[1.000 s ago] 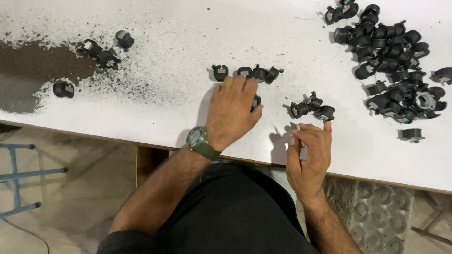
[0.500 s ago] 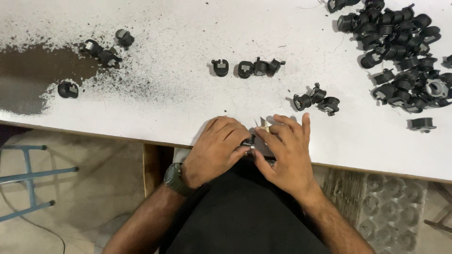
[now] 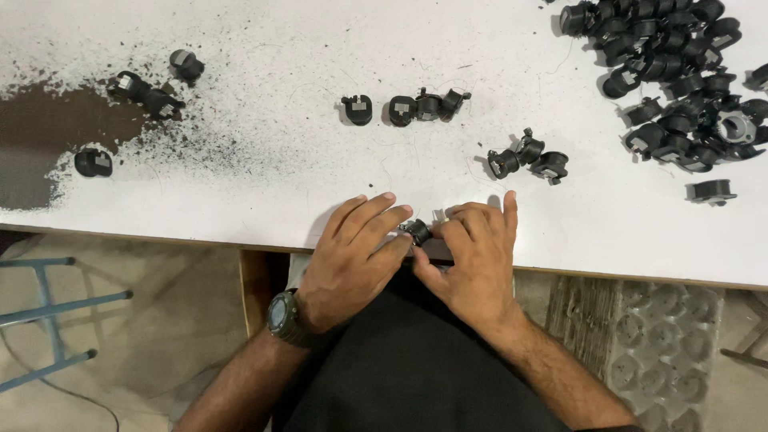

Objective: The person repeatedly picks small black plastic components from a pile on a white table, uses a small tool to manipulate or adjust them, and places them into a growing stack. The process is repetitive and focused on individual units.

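At the far left a blue metal frame [image 3: 48,320] stands on a pale concrete floor [image 3: 160,336] below the edge of a white worktop [image 3: 280,160], whose left part is worn to a dark brown patch [image 3: 48,132] with black specks scattered around it. On that worn area lie a few small black parts: one alone [image 3: 94,162] near the edge, a pair [image 3: 146,94] higher up and another [image 3: 186,64] just beside them. Further right, a short row of four black parts [image 3: 404,106] sits in the middle of the worktop, well apart from the hands. At the near edge, the left hand [image 3: 352,256], with a dark watch [image 3: 284,318] on its wrist, rests palm down, its fingers [image 3: 376,220] curled toward a small black part [image 3: 417,231] that it pinches from the left. The right hand [image 3: 472,256] meets it from the other side, its fingers [image 3: 472,220] bent over and closed on the same part, so the piece lies gripped between the two hands just above the worktop's edge. Beyond the right hand a cluster of three black parts [image 3: 528,158] lies near, and at the far right a large heap of black parts [image 3: 680,80] fills the corner. Below the worktop there, a grey moulded tray [image 3: 656,344] shows on the floor.
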Action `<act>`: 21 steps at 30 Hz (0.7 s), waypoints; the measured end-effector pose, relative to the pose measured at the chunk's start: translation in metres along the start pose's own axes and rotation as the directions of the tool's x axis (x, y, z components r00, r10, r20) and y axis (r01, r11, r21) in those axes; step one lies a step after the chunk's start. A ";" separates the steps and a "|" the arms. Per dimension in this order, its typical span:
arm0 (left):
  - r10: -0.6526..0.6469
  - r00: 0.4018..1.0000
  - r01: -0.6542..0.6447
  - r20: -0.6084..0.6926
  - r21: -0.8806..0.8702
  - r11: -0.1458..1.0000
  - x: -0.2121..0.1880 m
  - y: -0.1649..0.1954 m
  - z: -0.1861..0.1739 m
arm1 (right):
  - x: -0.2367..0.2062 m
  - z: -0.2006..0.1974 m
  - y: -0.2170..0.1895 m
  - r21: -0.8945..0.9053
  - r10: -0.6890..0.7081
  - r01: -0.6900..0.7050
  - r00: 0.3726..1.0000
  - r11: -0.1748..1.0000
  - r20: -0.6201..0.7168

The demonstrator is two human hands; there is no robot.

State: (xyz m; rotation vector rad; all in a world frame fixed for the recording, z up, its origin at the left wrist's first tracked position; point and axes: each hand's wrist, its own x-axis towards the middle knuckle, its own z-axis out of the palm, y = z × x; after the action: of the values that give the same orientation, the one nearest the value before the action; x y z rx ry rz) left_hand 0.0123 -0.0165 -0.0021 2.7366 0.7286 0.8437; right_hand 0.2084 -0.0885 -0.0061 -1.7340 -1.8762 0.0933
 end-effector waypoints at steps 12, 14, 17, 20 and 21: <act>-0.271 0.949 0.241 -0.161 -0.184 0.953 -0.011 0.012 0.018 | -0.026 0.015 0.010 0.191 -0.184 0.219 0.966 0.957 -0.182; -0.272 0.946 0.235 -0.178 -0.207 0.950 -0.010 0.013 0.019 | -0.024 0.017 0.008 0.184 -0.179 0.210 0.968 0.960 -0.174; -0.252 0.951 0.218 -0.178 -0.191 0.957 -0.010 0.013 0.020 | -0.020 0.016 0.004 0.169 -0.151 0.180 0.974 0.969 -0.171; -0.186 0.963 0.165 -0.193 -0.120 0.979 -0.012 0.012 0.024 | -0.018 0.015 0.001 0.175 -0.136 0.167 0.975 0.970 -0.178; -0.154 0.965 0.140 -0.214 -0.077 0.987 -0.012 0.011 0.025 | -0.017 0.015 0.001 0.194 -0.135 0.169 0.976 0.966 -0.172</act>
State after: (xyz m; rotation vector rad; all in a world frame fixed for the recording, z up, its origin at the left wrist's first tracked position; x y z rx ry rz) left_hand 0.0225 -0.0330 -0.0249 2.5241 0.9183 1.1256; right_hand 0.2020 -0.0993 -0.0249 -1.4107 -1.8072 0.0868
